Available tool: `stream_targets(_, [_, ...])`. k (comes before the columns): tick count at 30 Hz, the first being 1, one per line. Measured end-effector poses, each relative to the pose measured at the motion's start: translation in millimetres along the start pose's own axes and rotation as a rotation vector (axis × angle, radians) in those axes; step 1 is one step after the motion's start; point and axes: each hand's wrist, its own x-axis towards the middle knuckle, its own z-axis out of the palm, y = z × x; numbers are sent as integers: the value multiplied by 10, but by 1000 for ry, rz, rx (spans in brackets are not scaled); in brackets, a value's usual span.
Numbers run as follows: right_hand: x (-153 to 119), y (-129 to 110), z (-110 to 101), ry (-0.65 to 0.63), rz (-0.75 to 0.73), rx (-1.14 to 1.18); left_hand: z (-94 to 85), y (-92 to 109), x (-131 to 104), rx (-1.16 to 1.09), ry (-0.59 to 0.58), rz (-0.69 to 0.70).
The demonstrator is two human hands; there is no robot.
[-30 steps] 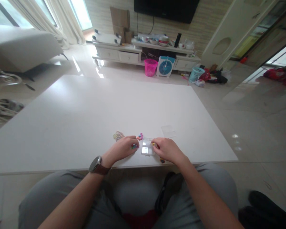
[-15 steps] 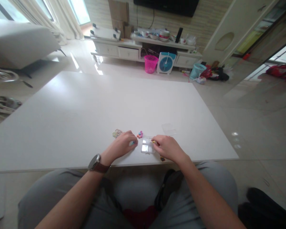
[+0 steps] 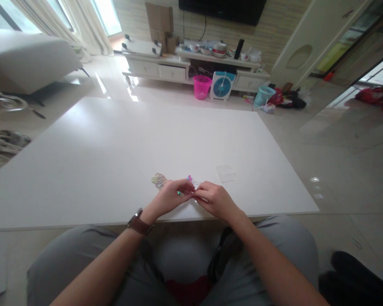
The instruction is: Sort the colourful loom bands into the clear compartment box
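My left hand [image 3: 178,192] and my right hand [image 3: 213,198] meet fingertip to fingertip near the front edge of the white table [image 3: 140,140]. Both are closed in a pinch; whatever sits between the fingertips is too small to name. A green bit [image 3: 178,193] shows beneath the left palm. The clear compartment box [image 3: 196,184] is mostly covered by the hands. Just beyond the left hand lie small pink and purple pieces [image 3: 189,177], partly hidden. A cluster of pale, multicoloured rings [image 3: 158,180] rests to the left.
A clear flat lid [image 3: 226,174] lies on the table, right of and beyond the hands. Past the far table edge stand a pink basket [image 3: 202,87], a blue and white fan [image 3: 222,85] and a low cabinet [image 3: 172,73] with dishes on it.
My right hand has moved left, over the compartment box, and my left hand has shifted right, so their fingertips now meet. The yellow piece in the right fingers no longer shows.
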Motion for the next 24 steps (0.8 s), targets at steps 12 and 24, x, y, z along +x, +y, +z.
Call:
stream_targets(12, [-17, 120, -109, 95, 99, -20, 47, 5, -11, -52, 12, -1])
stream_targets(24, [40, 140, -71, -25, 401, -153, 3, 35, -32, 259, -216, 143])
